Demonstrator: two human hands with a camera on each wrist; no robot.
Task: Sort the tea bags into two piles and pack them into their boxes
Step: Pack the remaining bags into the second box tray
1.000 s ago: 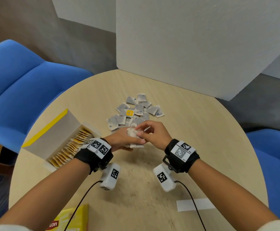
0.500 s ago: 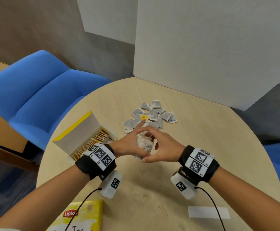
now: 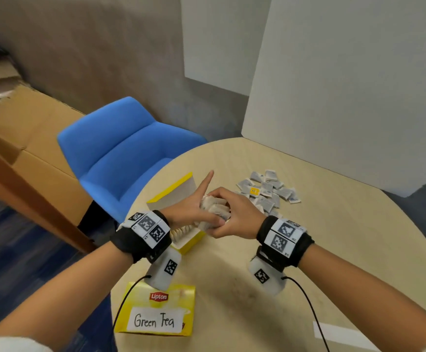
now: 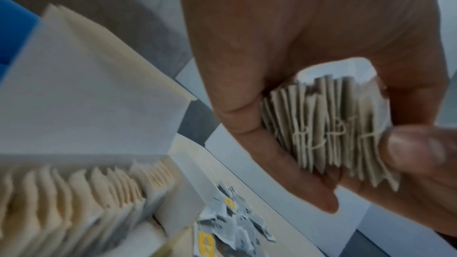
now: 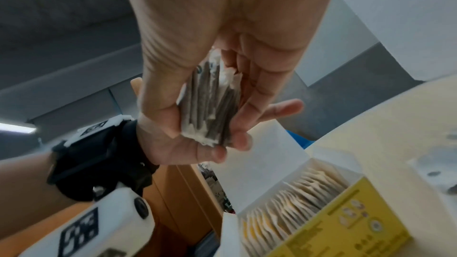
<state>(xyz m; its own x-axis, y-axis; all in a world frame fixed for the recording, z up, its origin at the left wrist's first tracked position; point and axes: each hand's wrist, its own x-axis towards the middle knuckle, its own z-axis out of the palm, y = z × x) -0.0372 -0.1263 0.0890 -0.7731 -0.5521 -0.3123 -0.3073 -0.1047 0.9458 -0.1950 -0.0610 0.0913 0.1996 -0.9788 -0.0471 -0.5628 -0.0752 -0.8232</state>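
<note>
Both hands clasp a stack of tea bags (image 3: pixel 214 212) between them, left hand (image 3: pixel 189 212) and right hand (image 3: pixel 237 217), above the open box (image 3: pixel 174 196) at the table's (image 3: pixel 333 250) left edge.

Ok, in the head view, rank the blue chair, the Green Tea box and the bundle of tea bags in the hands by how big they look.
1. blue chair, by far the largest.
2. Green Tea box, though it lies nearer the camera, which flatters it.
3. bundle of tea bags, smallest, partly hidden by the left hand and right hand.
</note>
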